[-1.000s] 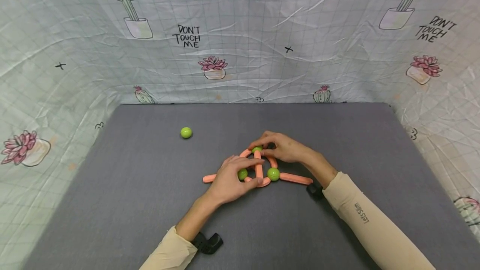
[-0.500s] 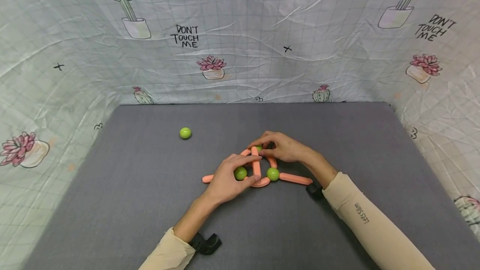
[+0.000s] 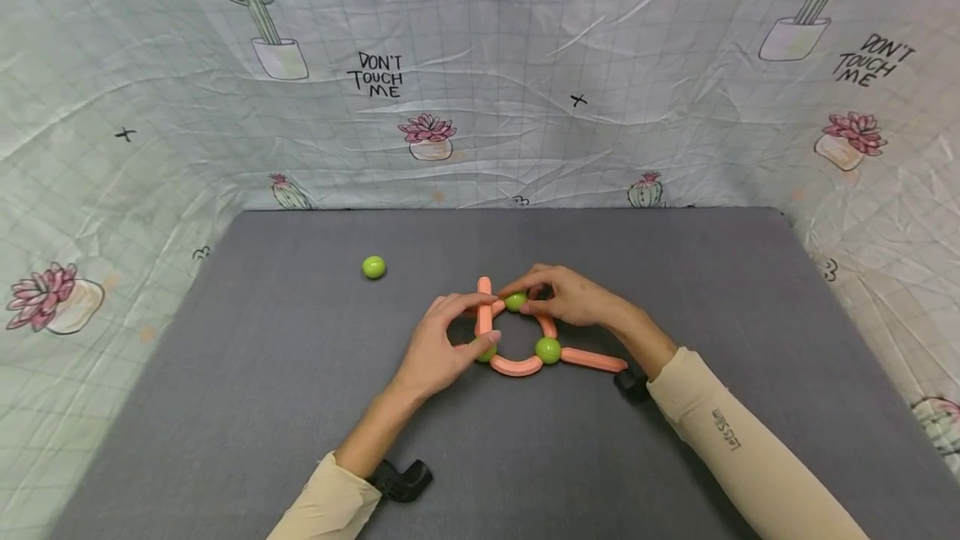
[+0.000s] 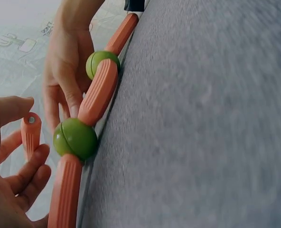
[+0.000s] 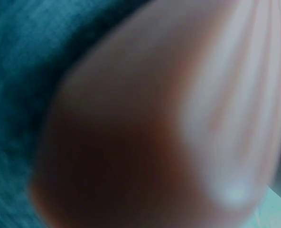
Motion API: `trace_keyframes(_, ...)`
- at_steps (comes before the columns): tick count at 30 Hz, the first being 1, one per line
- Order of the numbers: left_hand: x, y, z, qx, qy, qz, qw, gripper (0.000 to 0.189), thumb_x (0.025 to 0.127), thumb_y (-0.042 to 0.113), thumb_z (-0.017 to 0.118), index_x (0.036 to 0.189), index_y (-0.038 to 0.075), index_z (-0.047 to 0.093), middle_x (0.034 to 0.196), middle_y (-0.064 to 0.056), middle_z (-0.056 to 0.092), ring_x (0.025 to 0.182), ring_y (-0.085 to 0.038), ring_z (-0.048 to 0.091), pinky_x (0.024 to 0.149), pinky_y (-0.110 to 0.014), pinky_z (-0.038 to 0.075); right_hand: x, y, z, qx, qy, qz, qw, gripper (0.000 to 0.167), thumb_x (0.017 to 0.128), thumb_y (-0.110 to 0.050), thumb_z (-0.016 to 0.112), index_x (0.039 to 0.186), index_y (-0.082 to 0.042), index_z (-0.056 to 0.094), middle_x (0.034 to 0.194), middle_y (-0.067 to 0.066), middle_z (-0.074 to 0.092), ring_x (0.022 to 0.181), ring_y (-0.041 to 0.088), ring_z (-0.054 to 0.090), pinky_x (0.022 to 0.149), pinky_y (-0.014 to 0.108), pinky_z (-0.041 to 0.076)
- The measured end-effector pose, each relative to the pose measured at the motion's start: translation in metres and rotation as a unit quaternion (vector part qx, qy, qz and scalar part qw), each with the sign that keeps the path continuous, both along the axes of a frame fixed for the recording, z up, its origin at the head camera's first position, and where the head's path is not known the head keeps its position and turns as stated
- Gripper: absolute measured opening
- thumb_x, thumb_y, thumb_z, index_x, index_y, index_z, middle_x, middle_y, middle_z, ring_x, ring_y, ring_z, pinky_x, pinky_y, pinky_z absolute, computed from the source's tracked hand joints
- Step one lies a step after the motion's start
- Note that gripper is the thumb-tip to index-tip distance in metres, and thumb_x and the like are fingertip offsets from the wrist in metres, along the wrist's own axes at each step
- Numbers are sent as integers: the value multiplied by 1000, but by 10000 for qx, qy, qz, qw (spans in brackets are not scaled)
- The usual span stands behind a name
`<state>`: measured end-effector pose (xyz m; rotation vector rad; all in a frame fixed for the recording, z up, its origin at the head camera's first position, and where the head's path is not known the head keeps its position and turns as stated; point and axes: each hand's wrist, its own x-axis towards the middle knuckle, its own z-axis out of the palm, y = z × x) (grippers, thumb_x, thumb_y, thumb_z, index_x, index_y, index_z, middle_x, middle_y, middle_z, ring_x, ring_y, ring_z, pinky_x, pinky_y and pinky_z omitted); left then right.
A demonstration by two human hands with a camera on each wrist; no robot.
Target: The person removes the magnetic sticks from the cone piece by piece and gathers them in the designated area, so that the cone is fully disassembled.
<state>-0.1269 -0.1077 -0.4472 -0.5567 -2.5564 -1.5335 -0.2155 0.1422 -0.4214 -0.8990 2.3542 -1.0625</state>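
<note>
My left hand point(image 3: 435, 350) holds a straight orange ridged rod point(image 3: 484, 307) between thumb and fingers, raised over the left side of a ring. In the left wrist view, the rod's end point(image 4: 31, 120) shows a small metal dot. The ring consists of curved orange pieces point(image 3: 517, 367) joined by green balls, one at the right point(image 3: 548, 350) and one at the left point(image 3: 486, 352), partly behind my left thumb. At its far side, my right hand point(image 3: 573, 297) pinches another green ball point(image 3: 516, 301). A blurred orange rod end point(image 5: 154, 142) fills most of the right wrist view.
A loose green ball point(image 3: 373, 267) lies at the back left of the grey table point(image 3: 300, 407). One straight orange rod point(image 3: 594, 359) extends from the ring's right ball toward the black wrist device point(image 3: 632, 384). A printed cloth point(image 3: 517, 132) hangs behind the table.
My left hand has moved left with its orange rod, from over the ring's middle to its left side. The right hand stays on the far green ball.
</note>
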Motion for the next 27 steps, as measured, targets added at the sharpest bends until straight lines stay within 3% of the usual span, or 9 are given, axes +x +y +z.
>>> trace_keyframes(10, -3, -17, -2, 6, -279, 175, 9995, 43, 94, 18, 79, 136, 17, 69, 118, -1, 68, 109, -18, 61, 100, -48, 51, 1, 0, -1, -134, -37, -73, 9999, 36, 100, -13, 70, 136, -20, 71, 121, 6, 67, 108, 23, 61, 92, 39, 52)
trace_keyframes(16, -4, -30, -3, -34, -521, 139, 9985, 46, 96, 10, 74, 140, 22, 67, 125, -2, 66, 102, -18, 61, 86, -34, 56, 0, 0, -1, -146, -58, -81, 9998, 36, 100, -13, 70, 136, -20, 71, 123, 6, 68, 108, 24, 61, 91, 38, 51)
trace_keyframes(20, -3, -38, -5, -133, -533, 213, 9983, 46, 98, 7, 71, 140, 26, 67, 128, -3, 67, 95, -17, 59, 76, -24, 51, 1, 0, -2, -113, -78, -70, 9999, 37, 100, -14, 70, 137, -19, 71, 124, 6, 67, 106, 23, 59, 90, 37, 50)
trace_keyframes(27, -4, -51, -6, -338, -356, 341, 9982, 45, 98, 5, 71, 139, 23, 69, 125, -7, 69, 89, -14, 56, 73, -23, 47, 1, -1, -1, -58, -81, -83, 9999, 37, 100, -13, 70, 137, -19, 70, 126, 6, 66, 106, 23, 58, 90, 37, 50)
